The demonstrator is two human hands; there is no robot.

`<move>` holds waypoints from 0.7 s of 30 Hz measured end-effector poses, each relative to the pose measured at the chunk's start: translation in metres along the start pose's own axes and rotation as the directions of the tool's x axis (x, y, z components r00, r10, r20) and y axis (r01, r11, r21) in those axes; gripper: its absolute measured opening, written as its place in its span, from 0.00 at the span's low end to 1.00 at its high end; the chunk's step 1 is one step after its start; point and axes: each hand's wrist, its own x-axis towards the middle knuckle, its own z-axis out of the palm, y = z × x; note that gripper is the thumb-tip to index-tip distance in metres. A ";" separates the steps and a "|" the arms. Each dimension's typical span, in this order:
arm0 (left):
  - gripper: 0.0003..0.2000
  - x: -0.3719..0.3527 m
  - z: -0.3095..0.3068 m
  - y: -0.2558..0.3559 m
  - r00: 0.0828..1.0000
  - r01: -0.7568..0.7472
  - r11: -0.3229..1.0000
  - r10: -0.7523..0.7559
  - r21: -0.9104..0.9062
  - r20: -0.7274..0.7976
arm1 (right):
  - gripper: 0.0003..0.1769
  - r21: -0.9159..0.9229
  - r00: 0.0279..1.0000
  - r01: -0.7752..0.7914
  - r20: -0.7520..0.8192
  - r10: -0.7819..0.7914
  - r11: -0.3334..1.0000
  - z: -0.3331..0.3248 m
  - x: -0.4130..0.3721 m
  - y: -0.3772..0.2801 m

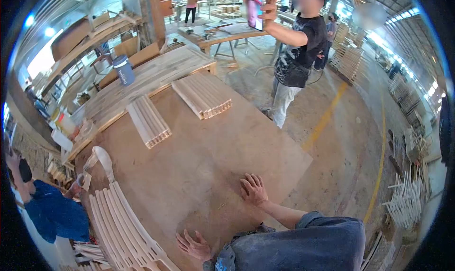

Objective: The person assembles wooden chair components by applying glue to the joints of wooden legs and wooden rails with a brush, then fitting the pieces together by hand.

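Note:
My left hand [193, 246] rests on the brown work table [199, 162] near its front edge, fingers spread, holding nothing. Farther right, my right hand [254, 189] lies palm down on the same surface, also with its fingers apart and nothing in it. Left of my left hand is a row of long curved wooden pieces [125, 228], some with slots near the lower end. Two stacks of pale wooden strips lie toward the back: a narrow stack [149, 121] and a wider stack [201, 95]. Neither hand touches any wood pieces.
At the left, a co-worker in a dark blue top [54, 211] has a hand by a curved wooden piece [103, 163]. A blue tumbler [123, 71] stands on the wooden bench [166, 64] behind. Across the table, a person in black [296, 50] holds up a phone [254, 8].

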 end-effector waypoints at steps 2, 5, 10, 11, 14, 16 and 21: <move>0.25 0.000 0.000 0.001 1.000 -0.018 1.000 0.018 0.006 -0.001 | 0.25 -0.002 1.000 -0.007 0.007 0.007 1.000 -0.002 0.001 0.000; 0.25 0.000 0.000 0.001 1.000 -0.024 1.000 0.024 0.015 0.008 | 0.25 -0.005 1.000 -0.006 0.014 0.006 1.000 0.000 0.000 0.001; 0.26 0.000 0.003 -0.004 0.997 -0.075 0.997 0.075 0.003 0.001 | 0.26 0.004 0.999 -0.017 0.034 0.017 1.000 -0.002 -0.001 0.000; 0.26 -0.001 0.003 -0.003 0.998 -0.062 0.998 0.062 -0.004 0.004 | 0.26 0.008 0.998 -0.029 0.058 0.029 1.000 -0.003 -0.001 0.000; 0.25 -0.002 0.006 -0.004 0.999 -0.049 0.999 0.049 0.015 0.007 | 0.26 0.012 0.996 -0.045 0.080 0.044 0.999 -0.006 0.001 -0.003; 0.25 -0.002 0.007 -0.006 0.999 -0.052 0.998 0.051 0.041 0.008 | 0.26 0.012 0.996 -0.051 0.075 0.050 0.999 -0.004 0.000 -0.003; 0.25 -0.001 0.002 0.000 0.999 -0.049 0.998 0.049 0.045 -0.003 | 0.25 0.014 0.998 -0.036 0.049 0.035 0.999 -0.004 -0.001 -0.002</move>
